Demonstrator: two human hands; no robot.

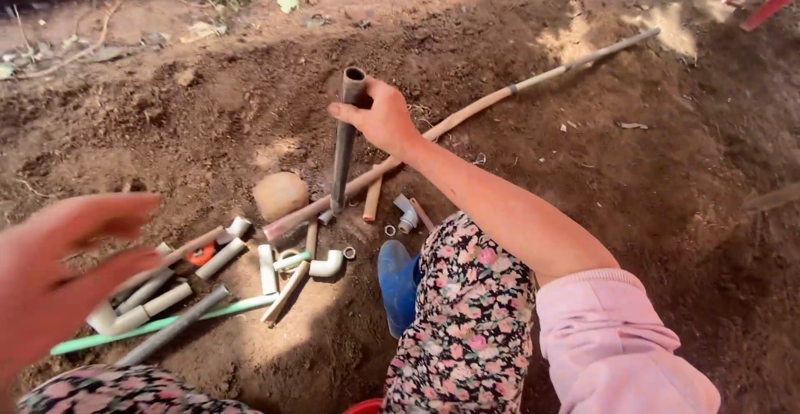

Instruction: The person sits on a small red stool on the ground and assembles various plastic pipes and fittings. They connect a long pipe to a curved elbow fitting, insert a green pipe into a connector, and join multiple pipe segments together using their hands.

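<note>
1. Clearly, in the head view, the right hand (382,118) is closed around the top of a dark grey metal pipe (343,143); the grip sits just below the pipe's open upper end.
2. That pipe stands nearly upright, its long axis running from the hand down toward the person, and its lower end meets a long tan bamboo-like pole (467,114) lying on the bare brown soil (667,180).
3. The pole's long axis runs diagonally, from low left near a round tan stone (280,195) to far upper right, passing under the right wrist.
4. The left hand (62,255) is open, fingers spread, holding nothing; it hovers blurred at the near left, well apart from the pipe.
5. Beneath and beside the left hand lies a scatter of white plastic pipe pieces and elbow fittings (267,268), with a thin green tube (158,324).
6. The right hand is the one at the pipe; the left is nearer the white fittings.
</note>
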